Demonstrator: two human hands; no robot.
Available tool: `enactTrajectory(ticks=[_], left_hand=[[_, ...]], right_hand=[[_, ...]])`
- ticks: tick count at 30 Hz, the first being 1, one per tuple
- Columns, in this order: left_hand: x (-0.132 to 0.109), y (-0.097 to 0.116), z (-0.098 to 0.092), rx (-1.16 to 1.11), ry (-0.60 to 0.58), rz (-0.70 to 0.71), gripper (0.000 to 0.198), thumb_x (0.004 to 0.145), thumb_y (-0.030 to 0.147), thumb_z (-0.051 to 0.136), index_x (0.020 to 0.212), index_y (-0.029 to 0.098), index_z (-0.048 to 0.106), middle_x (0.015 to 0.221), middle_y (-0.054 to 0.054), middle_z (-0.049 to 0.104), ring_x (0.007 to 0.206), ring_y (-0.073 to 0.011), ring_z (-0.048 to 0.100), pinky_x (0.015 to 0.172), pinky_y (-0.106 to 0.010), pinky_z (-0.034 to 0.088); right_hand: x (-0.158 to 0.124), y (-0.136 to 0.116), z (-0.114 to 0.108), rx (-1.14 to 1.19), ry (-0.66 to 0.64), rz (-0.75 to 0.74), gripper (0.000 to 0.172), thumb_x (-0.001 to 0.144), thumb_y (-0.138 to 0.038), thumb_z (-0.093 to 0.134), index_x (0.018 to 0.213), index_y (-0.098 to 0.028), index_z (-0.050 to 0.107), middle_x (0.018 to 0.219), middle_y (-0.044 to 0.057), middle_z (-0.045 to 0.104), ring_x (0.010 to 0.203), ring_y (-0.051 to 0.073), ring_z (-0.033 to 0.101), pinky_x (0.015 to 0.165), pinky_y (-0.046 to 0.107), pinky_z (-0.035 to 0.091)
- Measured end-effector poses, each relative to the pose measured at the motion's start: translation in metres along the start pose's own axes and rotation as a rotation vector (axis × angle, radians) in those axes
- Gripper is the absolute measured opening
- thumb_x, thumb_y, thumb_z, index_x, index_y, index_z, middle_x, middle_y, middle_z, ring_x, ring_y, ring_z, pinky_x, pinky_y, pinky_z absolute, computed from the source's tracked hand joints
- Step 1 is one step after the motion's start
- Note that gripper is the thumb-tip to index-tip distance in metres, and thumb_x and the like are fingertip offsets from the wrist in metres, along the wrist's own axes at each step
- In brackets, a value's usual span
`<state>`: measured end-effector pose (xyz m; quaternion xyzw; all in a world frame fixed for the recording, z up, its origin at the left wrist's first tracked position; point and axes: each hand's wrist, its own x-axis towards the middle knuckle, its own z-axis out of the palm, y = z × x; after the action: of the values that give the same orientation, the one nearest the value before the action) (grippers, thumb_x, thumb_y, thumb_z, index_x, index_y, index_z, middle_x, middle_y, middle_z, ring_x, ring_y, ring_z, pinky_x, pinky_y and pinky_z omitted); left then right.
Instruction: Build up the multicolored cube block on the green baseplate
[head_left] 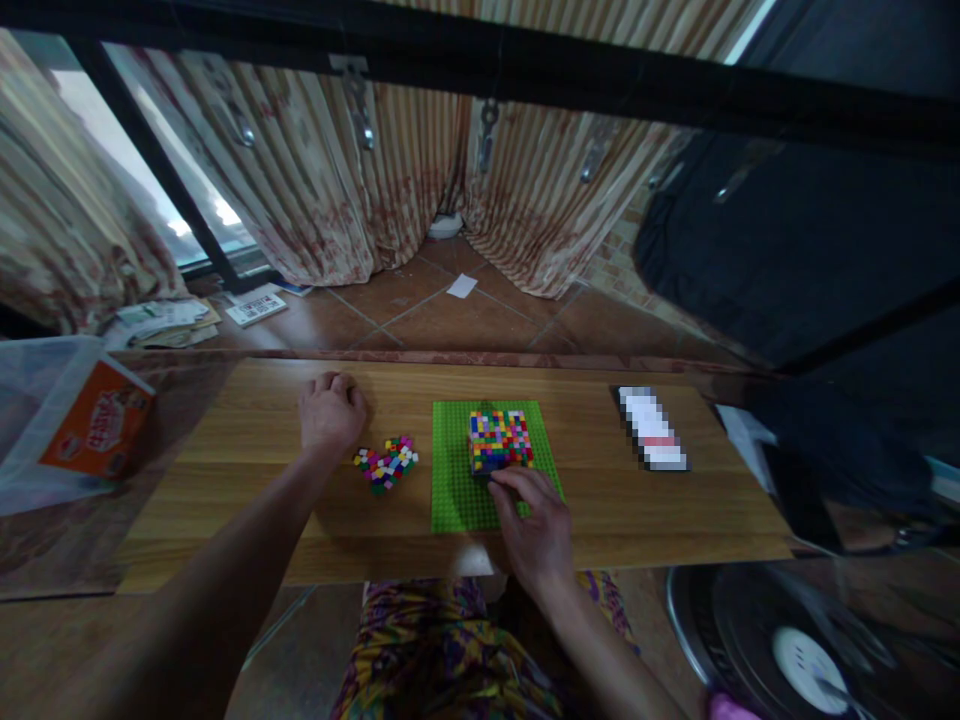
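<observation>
A green baseplate (457,490) lies on the wooden board (225,480). On its far right part stands a block of many-coloured small bricks (500,440). My right hand (534,525) rests on the plate just in front of that block, fingertips pinched at its near edge; what they hold, if anything, is too small to see. A loose heap of small coloured bricks (386,463) lies left of the plate. My left hand (330,412) is curled into a fist on the board, just beyond and left of the heap.
A dark flat object with a blurred-out face (651,428) lies on the board's right end. A clear plastic bag with an orange box (97,420) sits at the left. Striped curtains (420,170) hang behind. A round fan (795,650) stands at lower right.
</observation>
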<state>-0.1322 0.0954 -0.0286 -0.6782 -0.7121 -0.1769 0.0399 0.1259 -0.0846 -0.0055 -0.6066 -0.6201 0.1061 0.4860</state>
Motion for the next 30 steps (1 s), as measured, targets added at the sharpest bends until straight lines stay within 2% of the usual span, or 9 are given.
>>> enactTrajectory(ticks=[20, 30], left_hand=[[-0.002, 0.002, -0.002, -0.04, -0.024, -0.007, 0.032, 0.089, 0.026, 0.039, 0.103, 0.015, 0.066, 0.117, -0.016, 0.064, 0.112, -0.0339, 0.054, 0.097, -0.047, 0.041], [-0.002, 0.002, 0.0, -0.04, -0.012, -0.002, 0.031, 0.089, 0.027, 0.04, 0.1, 0.016, 0.067, 0.116, -0.016, 0.064, 0.112, -0.0342, 0.053, 0.096, -0.048, 0.041]], right_hand=[[0.006, 0.006, 0.015, -0.038, 0.088, -0.08, 0.008, 0.092, -0.022, 0.064, 0.094, -0.022, 0.072, 0.09, 0.004, 0.073, 0.084, 0.016, 0.067, 0.076, 0.031, 0.054], [0.01, 0.01, 0.017, -0.086, 0.072, -0.129, 0.007, 0.09, -0.022, 0.065, 0.09, -0.021, 0.072, 0.085, 0.003, 0.074, 0.079, 0.016, 0.067, 0.075, 0.031, 0.054]])
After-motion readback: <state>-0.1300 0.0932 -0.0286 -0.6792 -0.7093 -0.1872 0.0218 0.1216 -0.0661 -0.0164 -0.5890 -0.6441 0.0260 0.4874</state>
